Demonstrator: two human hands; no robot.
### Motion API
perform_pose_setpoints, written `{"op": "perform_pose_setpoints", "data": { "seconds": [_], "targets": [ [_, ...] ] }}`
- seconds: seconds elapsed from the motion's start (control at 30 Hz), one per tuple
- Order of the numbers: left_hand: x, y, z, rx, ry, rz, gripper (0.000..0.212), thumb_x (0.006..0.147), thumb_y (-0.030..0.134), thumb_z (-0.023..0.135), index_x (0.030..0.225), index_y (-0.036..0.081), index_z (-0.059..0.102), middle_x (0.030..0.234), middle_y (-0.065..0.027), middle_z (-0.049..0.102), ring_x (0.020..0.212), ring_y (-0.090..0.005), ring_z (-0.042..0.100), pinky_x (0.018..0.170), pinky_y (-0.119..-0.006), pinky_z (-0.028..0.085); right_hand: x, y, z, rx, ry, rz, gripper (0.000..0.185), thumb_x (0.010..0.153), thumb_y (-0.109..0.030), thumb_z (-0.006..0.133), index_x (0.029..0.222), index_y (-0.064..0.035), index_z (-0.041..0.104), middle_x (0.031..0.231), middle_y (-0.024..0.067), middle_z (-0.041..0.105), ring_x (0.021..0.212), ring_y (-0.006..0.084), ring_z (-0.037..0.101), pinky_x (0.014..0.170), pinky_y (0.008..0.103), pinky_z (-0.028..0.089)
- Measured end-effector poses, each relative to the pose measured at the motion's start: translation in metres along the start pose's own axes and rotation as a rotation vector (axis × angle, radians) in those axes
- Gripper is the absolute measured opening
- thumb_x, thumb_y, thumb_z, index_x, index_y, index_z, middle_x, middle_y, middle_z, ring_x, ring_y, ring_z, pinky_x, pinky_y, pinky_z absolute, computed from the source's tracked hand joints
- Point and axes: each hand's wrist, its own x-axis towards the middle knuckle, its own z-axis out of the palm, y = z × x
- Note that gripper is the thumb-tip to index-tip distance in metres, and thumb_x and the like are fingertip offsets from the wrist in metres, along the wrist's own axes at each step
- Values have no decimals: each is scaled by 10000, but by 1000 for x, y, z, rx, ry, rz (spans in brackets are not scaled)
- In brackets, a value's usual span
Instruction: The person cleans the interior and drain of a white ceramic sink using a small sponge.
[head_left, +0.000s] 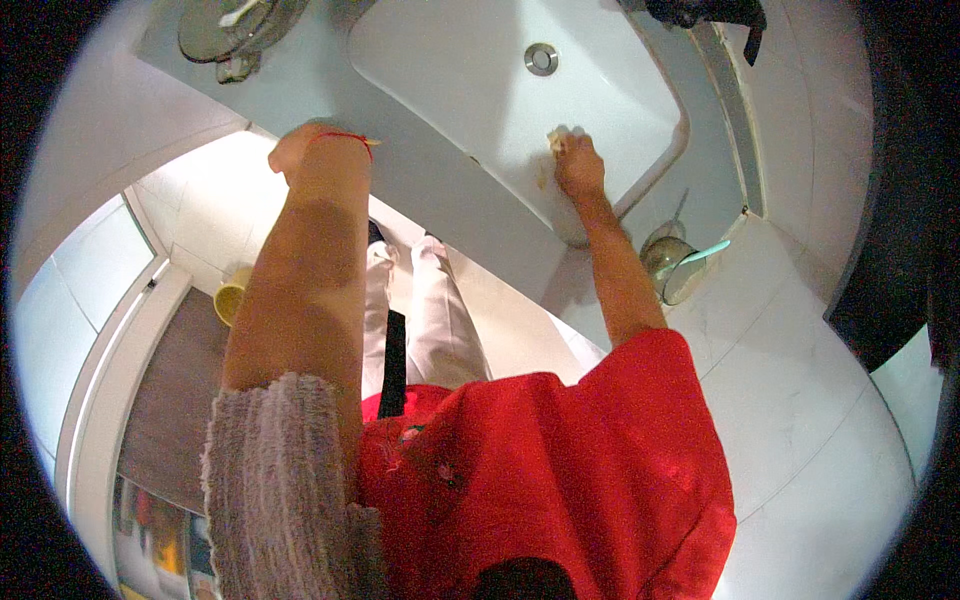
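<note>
Inside a white washbasin (457, 82), my right hand (581, 166) presses a small pale-yellow piece (556, 142) against the sloping wall. It may be a sponge or a cloth; most of it is under my fingers. Beside it, a faint yellowish smear (541, 178) marks the basin. My left hand (304, 146) rests at the front edge of the grey counter (405, 161), its fingers mostly hidden behind the wrist. A red string (341, 136) circles that wrist. Over my left upper arm hangs a grey-beige towel (274, 472).
A metal drain (541, 59) sits in the basin floor. Near the right corner, a clear cup (670, 270) holds a turquoise toothbrush (701, 251). A dark faucet (705, 11) is at top right. Glassware (217, 34) stands at upper left. Below the left arm is a yellow container (231, 296).
</note>
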Motion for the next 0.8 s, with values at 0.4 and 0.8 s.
{"op": "perform_pose_setpoints", "data": {
  "seconds": [0.4,0.8],
  "targets": [
    [-41,2,-28,-428,-33,-228,440,880,249,217,1121,-32,455,1120,-156,519,1013,-255,521,889,-352,420,2,44,5,354,66,337,261,741,-202,551,926,-19,566,860,131,581,804,262,542,720,350,437],
    [-30,6,-16,-365,62,-253,440,872,270,229,1081,-18,488,1097,-142,532,993,-249,530,894,-349,407,85,-33,6,359,160,2,216,745,-218,508,857,-35,539,820,179,556,793,344,539,710,423,445]
  ]
}}
